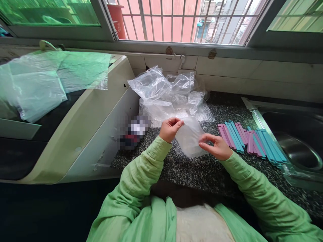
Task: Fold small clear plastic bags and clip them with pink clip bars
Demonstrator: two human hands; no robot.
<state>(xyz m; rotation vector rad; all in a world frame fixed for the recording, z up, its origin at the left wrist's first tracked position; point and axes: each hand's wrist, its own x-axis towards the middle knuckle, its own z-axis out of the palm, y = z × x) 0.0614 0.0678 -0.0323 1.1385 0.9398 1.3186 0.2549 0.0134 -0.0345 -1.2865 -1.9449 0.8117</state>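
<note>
left hand (170, 129) and right hand (216, 147): both grips pinched on clear plastic bag (189, 137) | no readable writing | speckled granite worktop (191, 171), barred window (176, 20)

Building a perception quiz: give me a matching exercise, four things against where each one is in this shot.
Things:
1. clear bag
2. pile of bags
3. sealing clips
4. steel sink

Places:
A. far right, set into the counter
B. held between both hands
C. on the counter, between the hands and the sink
D. against the back wall, under the window

Pairs: 1-B, 2-D, 3-C, 4-A
</note>
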